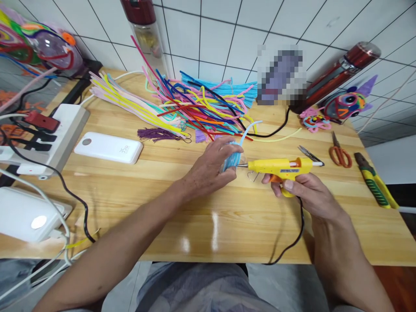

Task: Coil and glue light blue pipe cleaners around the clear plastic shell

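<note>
My left hand (216, 162) is closed around a small piece of coiled light-blue pipe cleaner (232, 157), one pale end of which sticks up to the right. My right hand (302, 190) grips a yellow hot glue gun (271, 166) by its handle, with fingers near the orange trigger. The gun's metal nozzle points left and reaches the edge of the blue piece; whether it touches cannot be made out. A white glue stick (317, 164) protrudes from the gun's back. What my left fingers cover of the blue piece is hidden.
Behind my hands lies a pile of colourful pipe cleaners (201, 104). Small snips (310, 154), orange-handled scissors (340, 152) and green-yellow pliers (372, 180) lie right. A white power bank (108, 147) and a power strip (61, 134) with cables occupy the left. A red flask (338, 76) leans behind.
</note>
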`<state>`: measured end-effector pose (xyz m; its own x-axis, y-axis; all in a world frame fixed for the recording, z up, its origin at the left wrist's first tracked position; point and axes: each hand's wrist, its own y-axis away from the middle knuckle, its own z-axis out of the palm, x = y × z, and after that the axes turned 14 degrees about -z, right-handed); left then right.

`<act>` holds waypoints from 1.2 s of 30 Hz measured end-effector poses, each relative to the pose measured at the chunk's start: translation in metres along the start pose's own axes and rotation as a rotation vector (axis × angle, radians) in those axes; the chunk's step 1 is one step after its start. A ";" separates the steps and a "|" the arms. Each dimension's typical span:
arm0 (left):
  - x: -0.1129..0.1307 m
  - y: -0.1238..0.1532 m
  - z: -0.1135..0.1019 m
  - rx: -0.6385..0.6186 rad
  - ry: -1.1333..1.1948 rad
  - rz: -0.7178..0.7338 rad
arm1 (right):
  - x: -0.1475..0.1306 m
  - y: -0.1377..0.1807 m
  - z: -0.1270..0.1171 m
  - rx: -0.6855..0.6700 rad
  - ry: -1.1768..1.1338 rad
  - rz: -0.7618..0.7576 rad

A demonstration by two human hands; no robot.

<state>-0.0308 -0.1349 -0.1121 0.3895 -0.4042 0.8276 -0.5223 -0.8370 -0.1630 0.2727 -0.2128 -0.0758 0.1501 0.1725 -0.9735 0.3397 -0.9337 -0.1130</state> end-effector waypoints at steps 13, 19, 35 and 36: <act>-0.009 -0.001 0.006 0.051 -0.018 0.033 | -0.001 -0.001 0.004 0.035 -0.048 -0.011; -0.010 -0.001 0.006 0.064 -0.014 0.058 | 0.000 -0.003 0.008 0.024 -0.072 -0.004; -0.008 -0.002 0.006 0.068 -0.027 0.059 | 0.000 -0.005 0.011 0.054 -0.013 0.021; -0.008 -0.002 0.006 0.063 -0.025 0.056 | 0.000 -0.004 0.011 0.059 -0.013 0.019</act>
<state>-0.0286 -0.1324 -0.1216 0.3805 -0.4593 0.8026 -0.4955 -0.8341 -0.2424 0.2608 -0.2124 -0.0780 0.1440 0.1509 -0.9780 0.2812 -0.9538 -0.1057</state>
